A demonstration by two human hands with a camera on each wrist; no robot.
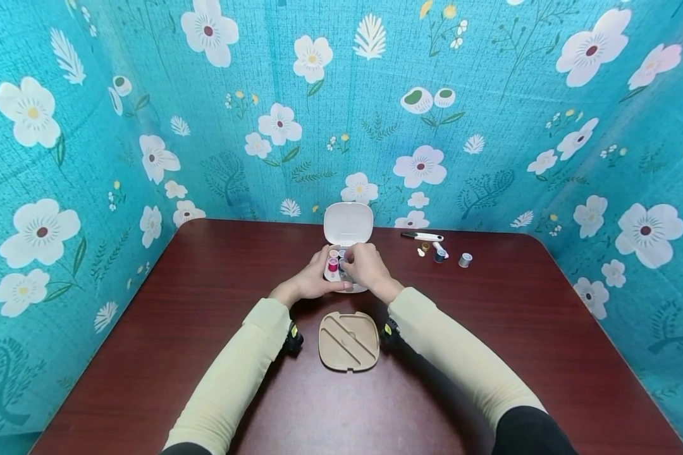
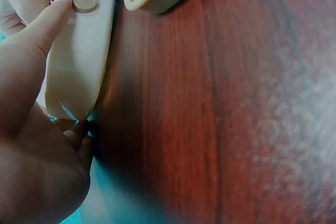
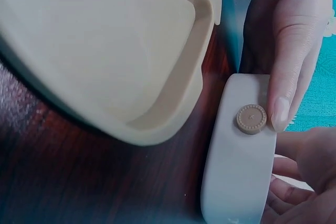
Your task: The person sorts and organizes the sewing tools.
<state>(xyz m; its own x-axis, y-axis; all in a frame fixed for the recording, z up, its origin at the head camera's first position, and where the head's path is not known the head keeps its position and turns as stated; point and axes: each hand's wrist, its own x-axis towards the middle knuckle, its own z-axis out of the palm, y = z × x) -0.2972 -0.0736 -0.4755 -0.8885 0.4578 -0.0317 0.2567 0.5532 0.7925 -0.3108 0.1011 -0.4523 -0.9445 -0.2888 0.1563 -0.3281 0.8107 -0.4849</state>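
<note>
The fingertips of the right hand (image 1: 370, 265) curl down into a white case (image 2: 79, 61) over its right half, right at a dark spool (image 1: 342, 265); whether they pinch it I cannot tell. A bright pink spool (image 1: 332, 265) sits just left of that one, upright between the two hands, with paler spool tops beyond the pair.

The left hand (image 1: 313, 278) grips the case at its left side, holding it steady between thumb and fingers. Its thumb lies along the near wall, with the tip at a round tan button (image 2: 85, 2); the fingers go round the left side.

The case rests near the middle of the far edge of the table (image 1: 233, 265), its white lid (image 1: 348, 222) raised toward that edge. On the near side, just apart from the case and between the forearms, lies a tan tray (image 1: 349, 360) with slanting ridges.

To the right, toward the table's far right corner, lie a black-and-white tool (image 1: 427, 237), a blue spool (image 1: 440, 256) and a grey spool (image 1: 465, 260), the last nearest that corner. Behind the far edge hangs a teal flowered curtain (image 1: 341, 139).
</note>
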